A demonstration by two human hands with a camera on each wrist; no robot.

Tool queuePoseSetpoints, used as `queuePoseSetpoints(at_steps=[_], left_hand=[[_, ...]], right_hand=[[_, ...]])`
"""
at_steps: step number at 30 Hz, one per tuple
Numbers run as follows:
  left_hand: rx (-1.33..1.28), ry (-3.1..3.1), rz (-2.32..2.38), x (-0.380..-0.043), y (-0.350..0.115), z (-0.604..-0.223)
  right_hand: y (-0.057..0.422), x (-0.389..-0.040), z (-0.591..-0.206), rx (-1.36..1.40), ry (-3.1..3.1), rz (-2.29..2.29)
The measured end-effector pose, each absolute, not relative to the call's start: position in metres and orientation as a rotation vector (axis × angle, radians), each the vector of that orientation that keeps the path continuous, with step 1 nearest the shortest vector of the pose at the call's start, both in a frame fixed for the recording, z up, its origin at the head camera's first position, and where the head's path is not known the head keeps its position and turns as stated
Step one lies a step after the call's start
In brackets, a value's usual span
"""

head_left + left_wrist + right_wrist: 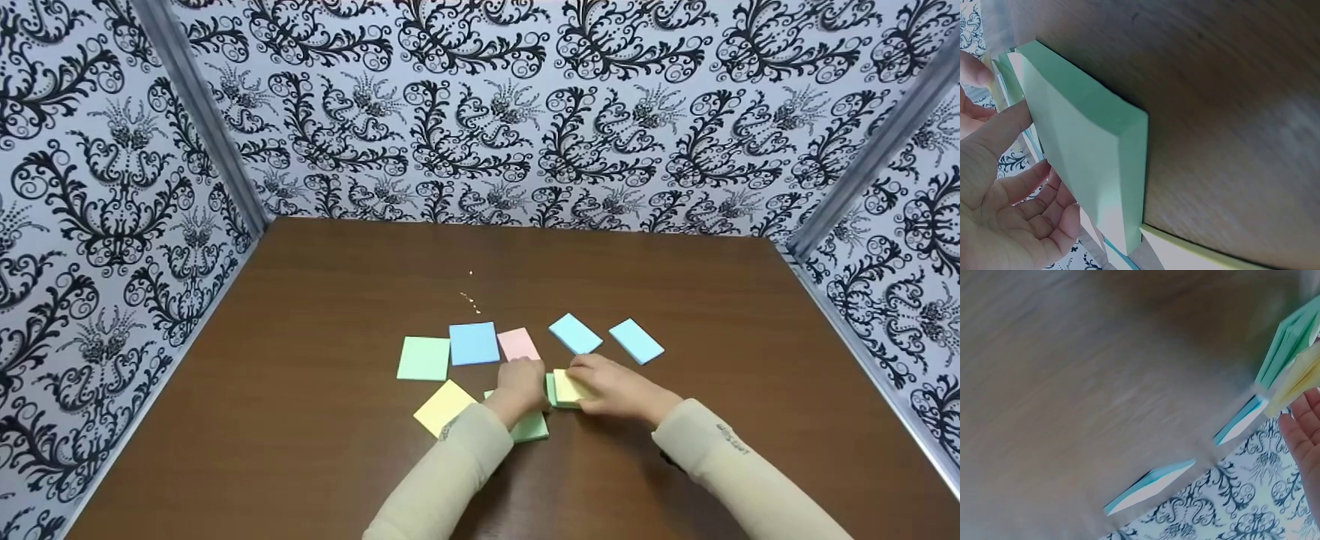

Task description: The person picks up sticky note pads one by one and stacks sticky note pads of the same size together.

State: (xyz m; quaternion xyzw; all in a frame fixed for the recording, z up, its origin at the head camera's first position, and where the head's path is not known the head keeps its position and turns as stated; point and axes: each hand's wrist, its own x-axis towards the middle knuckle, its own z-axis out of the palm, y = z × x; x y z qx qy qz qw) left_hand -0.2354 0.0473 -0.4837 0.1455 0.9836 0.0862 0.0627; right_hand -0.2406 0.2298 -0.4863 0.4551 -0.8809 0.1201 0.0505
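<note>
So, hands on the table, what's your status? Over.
Right fingers gripping small yellow pad over green pad. Left fingers at edge of another green pad. Nothing visibly blocking; two light-blue pads lie apart.

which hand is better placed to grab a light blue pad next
Likely the right hand: it is closer to both light blue pads, though it holds a yellow pad; the left hand is farther left.

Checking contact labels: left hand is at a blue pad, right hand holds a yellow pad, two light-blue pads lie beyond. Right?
One fix: the left hand is at a green pad, not a blue one; the left wrist view shows it. The right hand does hold a yellow pad, with two light-blue pads beyond.
</note>
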Motion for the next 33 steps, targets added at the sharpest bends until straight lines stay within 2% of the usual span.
queuePoseSetpoints(at_steps=[33], left_hand=[[0.493, 3.0, 0.209, -0.2332, 0.0469, -0.4826]], right_hand=[[0.2185, -0.2427, -0.4964, 1.391, -2.684, 0.399]])
